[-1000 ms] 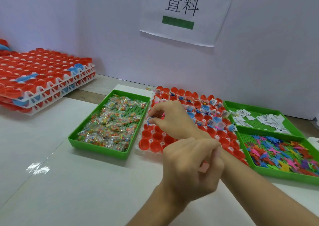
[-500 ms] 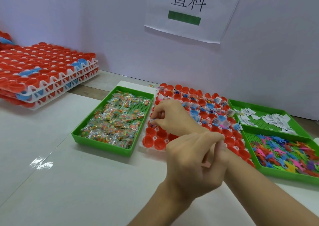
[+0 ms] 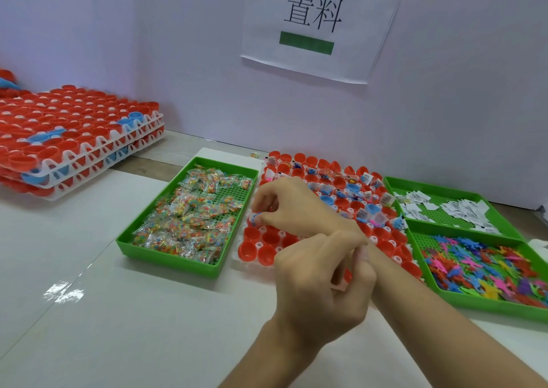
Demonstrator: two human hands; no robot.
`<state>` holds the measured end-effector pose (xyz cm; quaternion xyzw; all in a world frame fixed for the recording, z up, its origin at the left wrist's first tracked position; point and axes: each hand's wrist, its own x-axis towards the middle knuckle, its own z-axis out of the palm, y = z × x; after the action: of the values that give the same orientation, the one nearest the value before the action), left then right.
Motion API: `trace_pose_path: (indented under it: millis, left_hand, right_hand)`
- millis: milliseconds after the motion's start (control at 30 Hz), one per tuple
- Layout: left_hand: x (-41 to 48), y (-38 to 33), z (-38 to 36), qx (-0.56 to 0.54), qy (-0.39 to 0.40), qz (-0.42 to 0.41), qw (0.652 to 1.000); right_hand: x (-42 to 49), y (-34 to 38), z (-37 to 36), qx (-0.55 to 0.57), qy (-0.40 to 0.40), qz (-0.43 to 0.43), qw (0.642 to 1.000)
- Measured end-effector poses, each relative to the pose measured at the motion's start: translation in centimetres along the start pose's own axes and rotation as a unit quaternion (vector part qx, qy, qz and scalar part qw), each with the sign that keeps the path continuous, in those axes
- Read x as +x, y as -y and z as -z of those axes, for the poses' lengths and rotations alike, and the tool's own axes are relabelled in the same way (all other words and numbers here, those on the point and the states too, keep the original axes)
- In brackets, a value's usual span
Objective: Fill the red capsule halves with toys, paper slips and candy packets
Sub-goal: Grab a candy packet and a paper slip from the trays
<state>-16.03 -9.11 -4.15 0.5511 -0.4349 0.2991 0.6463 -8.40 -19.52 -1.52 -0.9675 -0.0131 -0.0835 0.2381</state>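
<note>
Head view: your right hand [image 3: 292, 206] is at the red capsule halves [image 3: 252, 251], your left hand [image 3: 320, 286] close in front.
Right hand is narrow, pinching a small blue-and-white item [image 3: 255, 217] at the 9 o'clock edge of the halves. Left hand sits at their 6 o'clock, fingers curled, thumb against your right wrist; can't tell if it holds anything. Around the halves: candy packets [image 3: 192, 218] at 9 o'clock, paper slips [image 3: 462, 209] at 2, toys [image 3: 489, 269] at 4, stacked capsule trays [image 3: 74, 126] at 10.
</note>
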Motion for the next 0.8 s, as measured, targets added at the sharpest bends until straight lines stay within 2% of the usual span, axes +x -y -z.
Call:
trace_pose_path:
  millis: [500,800]
  left_hand:
    - [0.3,0.0,0.2,-0.002,0.008,-0.001,1.0]
    - [0.5,0.4,0.4,0.024,0.005,0.014,1.0]
  right_hand:
    - [0.2,-0.8,0.0,0.037,0.031,-0.055,0.997]
    - [-2.1,0.5,2.4,0.05,0.032,-0.055,0.997]
